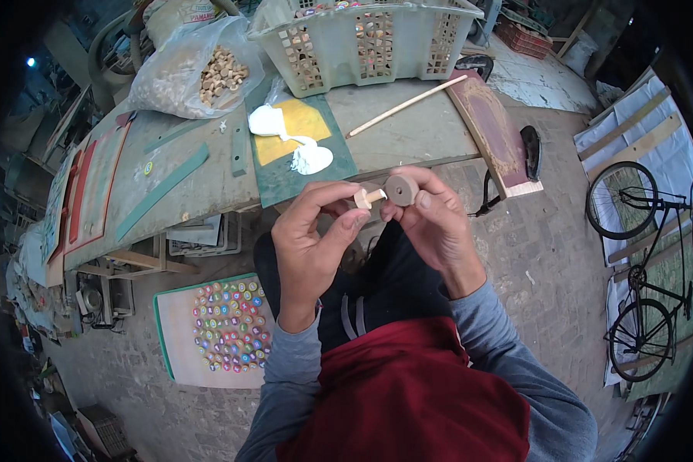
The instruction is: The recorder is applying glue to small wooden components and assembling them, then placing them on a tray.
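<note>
My left hand (309,240) pinches a small wooden peg (366,199) between thumb and fingers. The peg has a wider round head, and a dab of white shows on its thin tip, which points right. Facing that tip, a round wooden disc (401,190) with a small hole in its middle is gripped by my right hand (441,231). A narrow gap seems to separate peg and disc. Just beyond my hands, white paste (313,158) lies in two blobs on a green board with a yellow patch (304,127).
Across the bench (185,185) are a bag of wooden pieces (179,81), a plastic crate (346,58), a thin wooden stick (406,106) and green strips (165,190). A board of colourful round pieces (181,369) sits low at left. A bicycle (637,273) stands at right.
</note>
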Available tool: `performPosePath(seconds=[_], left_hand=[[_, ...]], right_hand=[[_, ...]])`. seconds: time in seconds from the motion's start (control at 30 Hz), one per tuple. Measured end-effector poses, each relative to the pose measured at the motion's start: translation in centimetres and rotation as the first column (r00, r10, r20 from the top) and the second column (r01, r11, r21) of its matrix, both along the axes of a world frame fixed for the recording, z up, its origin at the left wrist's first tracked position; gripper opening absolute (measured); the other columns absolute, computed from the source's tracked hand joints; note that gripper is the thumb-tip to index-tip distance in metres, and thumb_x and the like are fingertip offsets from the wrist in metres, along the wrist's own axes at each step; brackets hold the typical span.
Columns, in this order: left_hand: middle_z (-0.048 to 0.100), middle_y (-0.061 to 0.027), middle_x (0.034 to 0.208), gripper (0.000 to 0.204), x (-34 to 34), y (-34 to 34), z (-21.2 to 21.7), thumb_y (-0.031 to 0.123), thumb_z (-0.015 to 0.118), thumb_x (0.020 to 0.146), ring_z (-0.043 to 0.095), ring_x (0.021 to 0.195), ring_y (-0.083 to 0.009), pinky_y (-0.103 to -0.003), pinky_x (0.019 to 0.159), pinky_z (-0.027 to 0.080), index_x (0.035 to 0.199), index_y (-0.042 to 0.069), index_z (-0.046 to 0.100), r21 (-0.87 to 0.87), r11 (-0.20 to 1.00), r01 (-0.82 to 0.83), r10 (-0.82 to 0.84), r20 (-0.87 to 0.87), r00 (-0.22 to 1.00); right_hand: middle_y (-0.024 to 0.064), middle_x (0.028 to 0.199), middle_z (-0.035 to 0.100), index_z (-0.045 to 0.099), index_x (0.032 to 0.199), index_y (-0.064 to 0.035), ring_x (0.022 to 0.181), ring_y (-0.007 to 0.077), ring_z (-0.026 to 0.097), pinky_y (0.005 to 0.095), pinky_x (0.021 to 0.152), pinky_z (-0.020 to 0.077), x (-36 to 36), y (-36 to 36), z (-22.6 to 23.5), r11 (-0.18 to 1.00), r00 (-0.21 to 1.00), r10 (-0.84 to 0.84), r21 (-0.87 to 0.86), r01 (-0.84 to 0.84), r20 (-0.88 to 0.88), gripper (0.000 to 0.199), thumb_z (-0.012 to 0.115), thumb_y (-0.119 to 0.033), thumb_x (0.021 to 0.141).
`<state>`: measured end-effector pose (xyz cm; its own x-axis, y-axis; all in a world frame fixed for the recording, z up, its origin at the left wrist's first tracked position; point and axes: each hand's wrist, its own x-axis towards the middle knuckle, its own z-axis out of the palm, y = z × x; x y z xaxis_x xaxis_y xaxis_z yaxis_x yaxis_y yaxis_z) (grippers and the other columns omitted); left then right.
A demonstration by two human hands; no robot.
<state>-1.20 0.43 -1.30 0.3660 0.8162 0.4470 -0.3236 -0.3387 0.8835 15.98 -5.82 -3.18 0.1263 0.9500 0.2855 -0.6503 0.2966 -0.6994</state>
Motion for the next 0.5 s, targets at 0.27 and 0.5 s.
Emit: performPosePath(seconds=[0.27,0.5], left_hand=[[0.063,-0.0087,0.105,0.025,-0.1,0.2,-1.3,-0.002,0.068,0.088,0.059,0.086,-0.0092,-0.021,0.073,0.048,0.112,-0.006,0.063,0.120,0.993,0.015,-0.008,-0.059,0.998],[0.066,-0.0100,0.103,0.024,0.2,0.2,-1.4,-0.001,0.072,0.084,0.060,0.081,-0.0101,-0.023,0.071,0.049,0.108,-0.002,0.066,0.140,0.989,-0.036,0.044,-0.057,0.997]], right_hand=[[0.0126,0.110,0.064,0.057,0.124,0.0032,0.098,0.0195,0.063,0.0338,0.086,0.0510,-1.1,0.0,-0.5,1.000,1.000,-0.022,0.003,0.022,0.009,0.038,0.062,-0.018,0.093],[0.0129,0.111,0.064,0.057,0.124,0.0029,0.100,0.0200,0.063,0.0347,0.088,0.0514,-1.5,0.2,-0.7,1.000,0.998,0.002,-0.004,-0.002,-0.059,0.037,0.062,-0.017,0.094]])
